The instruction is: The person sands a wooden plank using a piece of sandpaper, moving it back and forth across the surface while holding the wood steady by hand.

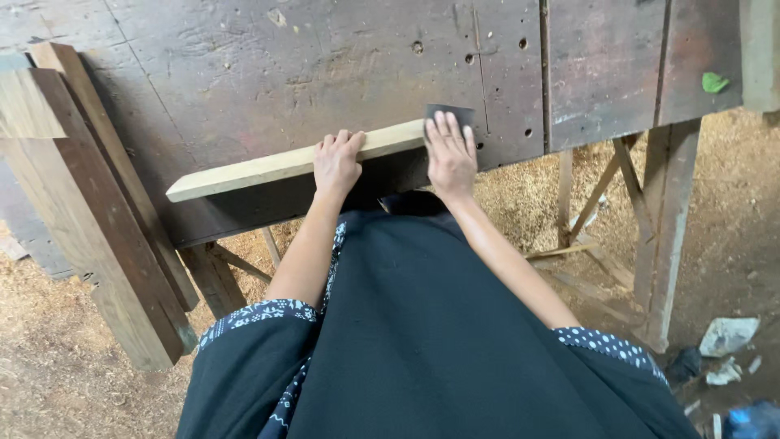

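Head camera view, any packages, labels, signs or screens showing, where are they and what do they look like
No labels, signs or screens in view.
Crumpled white wrapper or bag: on the sawdust floor, lower right; irregular, white-grey.
Smaller white scrap: just below it; crumpled.
Blue item: bottom right corner, cut off by the frame; too blurred to identify.
Green scrap: on the dark workbench, upper right; small, leaf-shaped.

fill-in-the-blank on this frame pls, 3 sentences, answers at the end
1. The left hand presses down on a pale wooden ____ lying on the workbench.
2. The right hand lies flat on a dark sheet of ____ at the strip's end.
3. The floor under the bench is covered in ____.

Missing words: strip; sandpaper; sawdust
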